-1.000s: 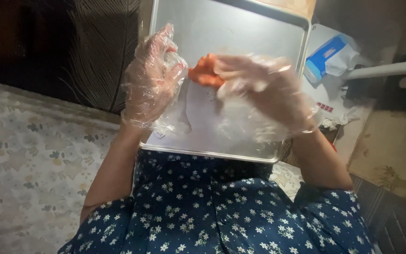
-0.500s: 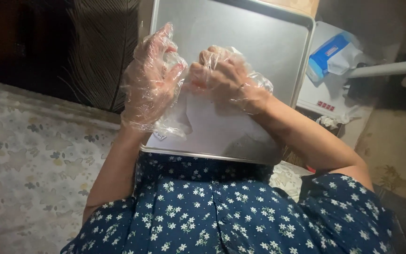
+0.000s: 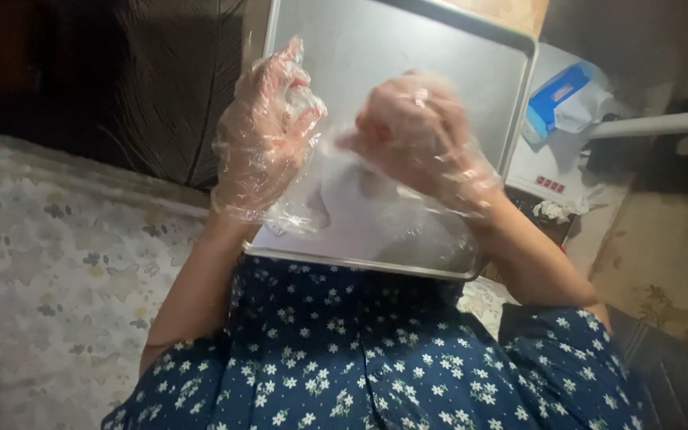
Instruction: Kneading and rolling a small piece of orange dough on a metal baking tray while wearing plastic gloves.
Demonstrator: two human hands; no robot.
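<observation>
Clear plastic bag (image 3: 344,203) hangs between both hands, above the near half of a metal baking tray (image 3: 407,48); something pale shows through it, kind not clear. Left hand (image 3: 268,131), in a loose disposable glove, fingers part-spread, pinches the bag's upper edge. Right hand (image 3: 415,131), also gloved, curled into a loose fist against the bag's top; whether it grips the film cannot be told. Blue-and-white box (image 3: 555,99) lies right of tray. Blue floral dress (image 3: 376,358) below. Patterned carpet (image 3: 49,271) at left.
</observation>
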